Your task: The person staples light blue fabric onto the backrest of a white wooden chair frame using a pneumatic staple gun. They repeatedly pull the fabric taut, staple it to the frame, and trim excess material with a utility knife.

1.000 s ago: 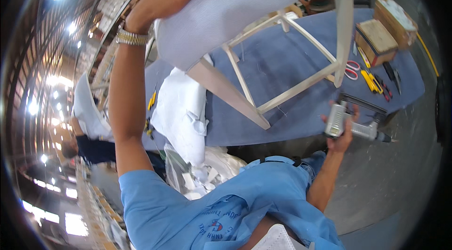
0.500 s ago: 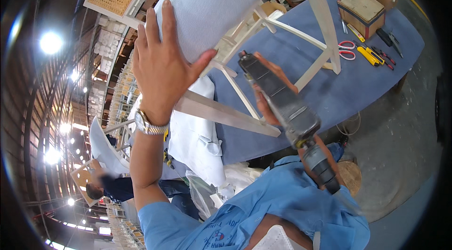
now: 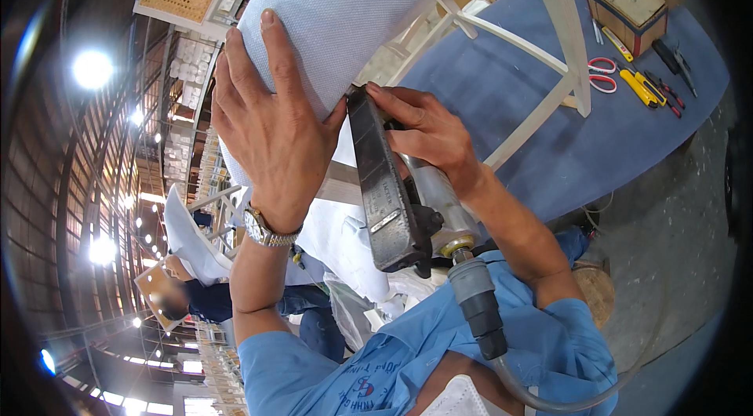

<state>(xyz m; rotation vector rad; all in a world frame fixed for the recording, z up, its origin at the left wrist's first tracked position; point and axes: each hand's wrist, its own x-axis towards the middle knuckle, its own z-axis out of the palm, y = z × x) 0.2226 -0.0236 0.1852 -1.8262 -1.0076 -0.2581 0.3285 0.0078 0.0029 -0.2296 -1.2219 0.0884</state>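
A wooden chair frame [image 3: 561,32] lies turned over on the blue-covered table, its upholstered part [image 3: 337,16] in pale grey fabric towards me. My left hand [image 3: 274,122] rests flat on that fabric with fingers spread, the thumb near its lower edge. My right hand [image 3: 435,134] grips a black and silver air staple gun [image 3: 384,204]. The gun's nose is at the fabric's edge, close beside my left thumb; whether it touches the fabric I cannot tell. A hose [image 3: 565,400] runs from a grey coupling [image 3: 474,298] on the gun.
On the right of the blue table [image 3: 541,157] lie red-handled scissors [image 3: 602,75], yellow-handled tools [image 3: 639,88], pliers [image 3: 684,69] and a cardboard box [image 3: 627,4]. White fabric [image 3: 337,239] hangs at the near edge. Another person [image 3: 208,298] works beside another upholstered chair [image 3: 188,239] at left.
My right hand has brought the staple gun left and turned it, so its nose now meets the fabric edge by my left thumb. My left hand stays on the fabric.
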